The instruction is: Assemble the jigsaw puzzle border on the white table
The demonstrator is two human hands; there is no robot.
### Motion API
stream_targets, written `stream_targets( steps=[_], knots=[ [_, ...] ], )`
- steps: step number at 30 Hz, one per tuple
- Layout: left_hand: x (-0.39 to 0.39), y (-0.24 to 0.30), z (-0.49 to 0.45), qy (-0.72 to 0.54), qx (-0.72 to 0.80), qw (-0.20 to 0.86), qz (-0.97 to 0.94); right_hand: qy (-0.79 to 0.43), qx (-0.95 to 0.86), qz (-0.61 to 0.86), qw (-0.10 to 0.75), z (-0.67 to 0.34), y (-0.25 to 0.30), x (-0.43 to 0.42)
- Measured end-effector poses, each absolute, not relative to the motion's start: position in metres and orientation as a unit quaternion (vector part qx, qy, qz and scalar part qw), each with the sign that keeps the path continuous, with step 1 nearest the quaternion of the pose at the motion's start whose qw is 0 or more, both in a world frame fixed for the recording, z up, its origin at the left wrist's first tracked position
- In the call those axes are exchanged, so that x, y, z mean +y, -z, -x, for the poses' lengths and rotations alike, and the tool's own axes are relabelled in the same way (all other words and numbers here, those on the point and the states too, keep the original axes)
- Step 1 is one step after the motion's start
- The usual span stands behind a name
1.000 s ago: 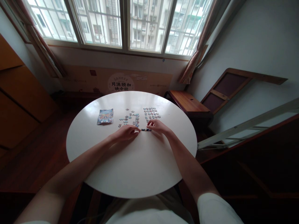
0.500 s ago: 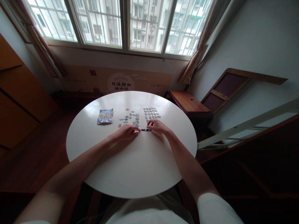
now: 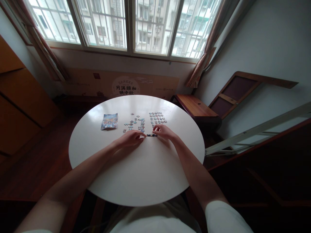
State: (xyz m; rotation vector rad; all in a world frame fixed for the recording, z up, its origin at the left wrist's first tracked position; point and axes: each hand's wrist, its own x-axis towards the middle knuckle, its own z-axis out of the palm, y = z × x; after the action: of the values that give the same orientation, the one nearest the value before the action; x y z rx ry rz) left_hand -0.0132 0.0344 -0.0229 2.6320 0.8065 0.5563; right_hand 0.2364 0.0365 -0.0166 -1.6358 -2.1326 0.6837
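Hands: left hand [image 3: 131, 138] and right hand [image 3: 163, 130], both half-curled, hold unclear; puzzle strip [image 3: 151, 135] between; uneven pressing could split it apart.

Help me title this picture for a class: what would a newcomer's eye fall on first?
The large, white, oval-looking table dominates the centre, before bright, barred glass windows. On it, the bare left hand and bare right hand flank a thin, dark-patterned puzzle strip. Small, multicoloured puzzle pieces lie just beyond.
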Motion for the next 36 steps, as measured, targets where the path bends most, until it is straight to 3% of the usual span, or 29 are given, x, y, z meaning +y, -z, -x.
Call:
stream_targets(
  steps=[36],
  knots=[
    [0.0378, 0.0278, 0.0141, -0.193, 0.279, 0.164, -0.926, -0.238, -0.758, 0.578, 0.184, -0.2373, 0.0179, 0.0369]
  ],
)
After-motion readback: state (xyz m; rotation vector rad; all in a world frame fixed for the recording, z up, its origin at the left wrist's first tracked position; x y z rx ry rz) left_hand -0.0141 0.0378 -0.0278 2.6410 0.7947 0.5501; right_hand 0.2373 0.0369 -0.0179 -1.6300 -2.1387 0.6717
